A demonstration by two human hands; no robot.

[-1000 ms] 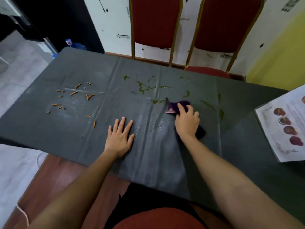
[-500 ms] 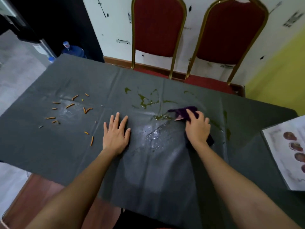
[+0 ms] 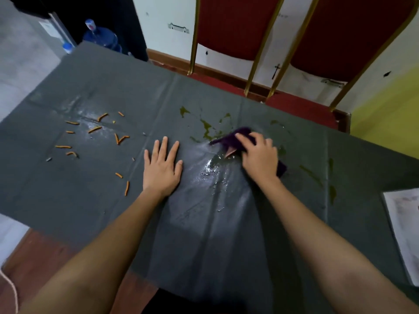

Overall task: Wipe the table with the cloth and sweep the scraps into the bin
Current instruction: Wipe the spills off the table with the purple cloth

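The right hand (image 3: 260, 157) is gripping a crumpled purple cloth (image 3: 240, 135) on the grey-covered desk (image 3: 90, 200); the left hand (image 3: 162, 165) is lying flat, fingers straight.

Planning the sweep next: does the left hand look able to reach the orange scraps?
Probably yes: the left hand lies flat and empty, the orange scraps lie just left of it, nothing between.

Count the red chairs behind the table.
2. The left chair stands beyond the table at its far edge, about mid-length; the right chair stands right beside it. Others may be out of frame.
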